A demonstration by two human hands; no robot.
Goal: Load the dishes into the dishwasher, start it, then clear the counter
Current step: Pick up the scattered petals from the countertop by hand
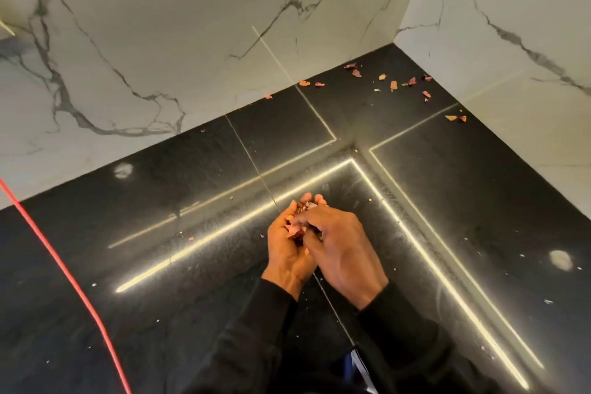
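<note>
My left hand [286, 251] is cupped palm-up above the black counter [160, 265] and holds a small heap of pink and orange peel scraps [295, 229]. My right hand [343, 249] lies over it from the right, its curled fingertips on the heap in the left palm. More peel scraps [393, 85] are scattered on the counter in the far corner by the marble walls, with a pair of peel bits [455, 118] further right along the wall. A few tiny crumbs lie near my hands.
White marble walls [192, 41] meet at the corner behind the counter. A red cable [64, 269] runs diagonally over the counter's left side. Bright strip-light reflections cross the glossy surface. Two pale smudges mark the counter at left and right.
</note>
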